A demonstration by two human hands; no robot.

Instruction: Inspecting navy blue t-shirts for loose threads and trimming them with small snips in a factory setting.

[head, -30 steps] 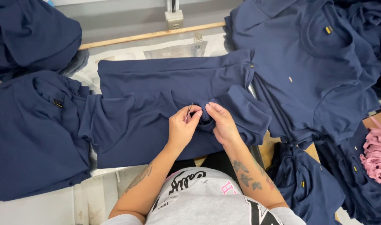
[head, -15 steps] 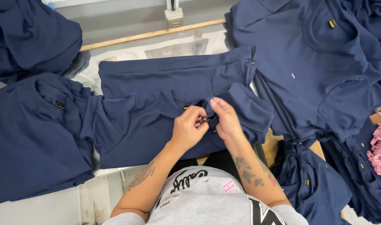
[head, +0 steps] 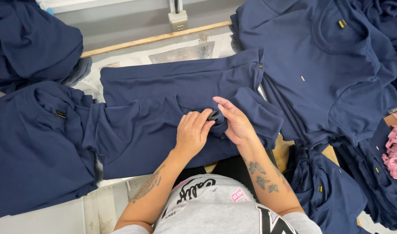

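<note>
A navy shirt (head: 163, 99) lies flat across the table in front of me. My left hand (head: 192, 132) and my right hand (head: 234, 122) meet at its lower middle. Both pinch a small bunched fold of the navy fabric, where a small dark tag or label (head: 214, 115) shows between the fingers. The right fingers are stretched over the fold; the left fingers are curled onto it.
A pile of navy shirts (head: 33, 143) lies at the left, another navy heap (head: 29, 39) at the back left. More navy shirts (head: 328, 65) are stacked at the right. A pink bundle (head: 395, 151) sits at the right edge. A wooden strip (head: 155, 39) runs along the table's back.
Both hands have shifted slightly down and toward me on the shirt, and they have closed tighter on the bunched fold. The camera view has drifted a little.
</note>
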